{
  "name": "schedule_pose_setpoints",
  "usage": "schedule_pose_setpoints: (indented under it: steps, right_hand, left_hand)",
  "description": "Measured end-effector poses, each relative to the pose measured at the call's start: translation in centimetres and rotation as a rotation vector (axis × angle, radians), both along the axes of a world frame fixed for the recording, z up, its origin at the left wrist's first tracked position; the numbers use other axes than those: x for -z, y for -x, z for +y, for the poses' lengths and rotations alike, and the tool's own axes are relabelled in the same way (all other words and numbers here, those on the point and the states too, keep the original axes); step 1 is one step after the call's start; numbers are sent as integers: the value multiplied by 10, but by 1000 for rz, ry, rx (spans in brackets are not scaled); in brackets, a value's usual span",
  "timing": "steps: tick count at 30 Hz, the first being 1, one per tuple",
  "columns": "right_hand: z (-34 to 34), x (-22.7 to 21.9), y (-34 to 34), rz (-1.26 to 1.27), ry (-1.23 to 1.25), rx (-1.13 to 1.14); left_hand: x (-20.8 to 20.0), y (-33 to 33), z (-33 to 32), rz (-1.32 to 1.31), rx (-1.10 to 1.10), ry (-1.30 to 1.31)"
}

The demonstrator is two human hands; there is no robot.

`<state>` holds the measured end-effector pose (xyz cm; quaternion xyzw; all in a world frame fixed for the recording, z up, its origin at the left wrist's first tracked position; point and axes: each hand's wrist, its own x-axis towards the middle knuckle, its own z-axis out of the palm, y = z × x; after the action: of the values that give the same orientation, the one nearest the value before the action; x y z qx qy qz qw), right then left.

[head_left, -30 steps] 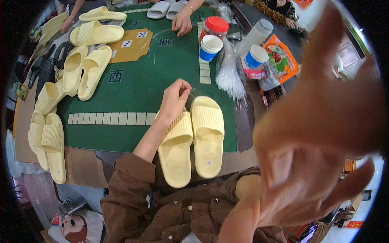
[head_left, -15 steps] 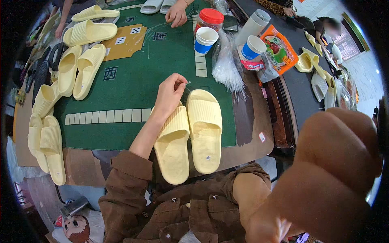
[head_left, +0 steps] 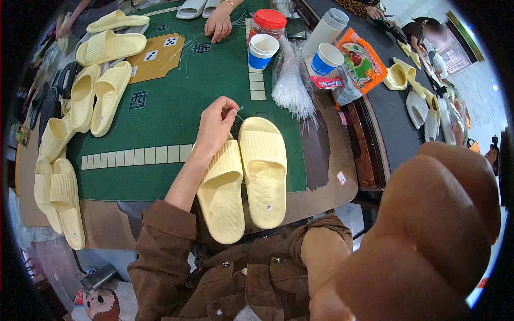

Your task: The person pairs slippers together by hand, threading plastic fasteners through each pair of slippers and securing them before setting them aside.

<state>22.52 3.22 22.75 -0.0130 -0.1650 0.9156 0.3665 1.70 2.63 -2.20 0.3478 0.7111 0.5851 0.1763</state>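
Slippers are laid at the near edge of the tabletop, toes beside the left hand (a tie pinched); whether the right hand grasps cannot be told.

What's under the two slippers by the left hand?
The slippers seem to lie across green mat and brown board, both visible around them; whatever is directly beneath is covered.

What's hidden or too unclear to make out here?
Head view:
Thin translucent plastic strand: pinched part hidden by bare left hand.
Ribbed pale-yellow slipper beneath: toe partly covered by that hand.
Bare right hand: contents, if any, hidden by itself.
Two grey slippers: cut off by upper edge.
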Motion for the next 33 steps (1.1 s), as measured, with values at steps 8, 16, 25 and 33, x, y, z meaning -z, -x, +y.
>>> schedule_pose_setpoints:
  steps: [8,16,25,33]
  right_hand:
    - [-3,-4,-1,24,118,-78]
    - [-6,-9,-4,50,236,-161]
    - [-9,-12,-7,73,361,-247]
    - [-16,-12,11,91,271,-481]
  left_hand:
    - [1,2,-3,34,-22,-13]
    - [-2,0,1,32,-17,12]
    - [-1,2,0,-43,24,-10]
    - [-8,-7,3,46,-16,-14]
